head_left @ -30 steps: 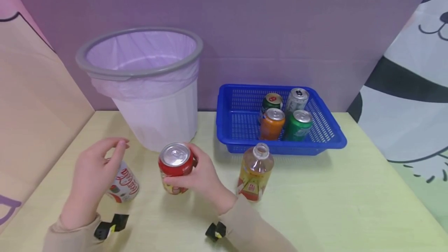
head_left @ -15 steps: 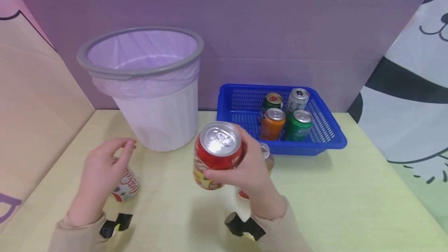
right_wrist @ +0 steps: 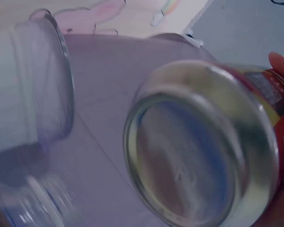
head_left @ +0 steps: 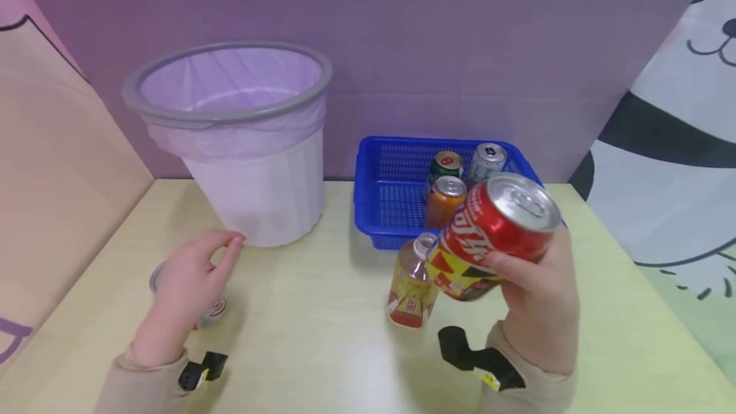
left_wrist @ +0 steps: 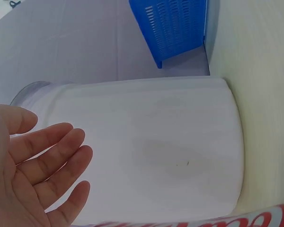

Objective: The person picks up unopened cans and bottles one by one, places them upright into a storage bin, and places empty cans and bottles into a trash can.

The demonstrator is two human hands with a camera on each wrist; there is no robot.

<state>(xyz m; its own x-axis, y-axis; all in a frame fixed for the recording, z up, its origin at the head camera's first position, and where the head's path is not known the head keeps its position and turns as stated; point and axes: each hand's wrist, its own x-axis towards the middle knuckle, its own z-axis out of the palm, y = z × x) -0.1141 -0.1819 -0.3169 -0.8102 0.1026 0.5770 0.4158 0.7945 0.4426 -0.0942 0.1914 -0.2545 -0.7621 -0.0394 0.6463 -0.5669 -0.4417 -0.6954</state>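
In the head view my right hand [head_left: 543, 292] grips a red and yellow soda can [head_left: 489, 235], tilted and raised above the table, its silver top toward the upper right. The can's metal bottom [right_wrist: 182, 161] fills much of the right wrist view. Just left of it stands an uncapped bottle [head_left: 409, 292] with a yellow and red label. My left hand [head_left: 192, 280] hovers with loosely bent fingers and holds nothing. Below and behind it, a white can with red lettering [head_left: 213, 313] is mostly hidden; its edge [left_wrist: 270, 218] shows in the left wrist view.
A white bin [head_left: 264, 177] with a lilac liner and grey rim stands at the back left. The blue basket [head_left: 366, 203] at the back right contains an orange can [head_left: 445, 200], a dark green can [head_left: 447, 163] and a silver can [head_left: 487, 161]. A purple wall lies behind.
My right hand has lifted the red and yellow can and carried it to the right, past the bottle, tilting it. My left hand has drifted slightly right.
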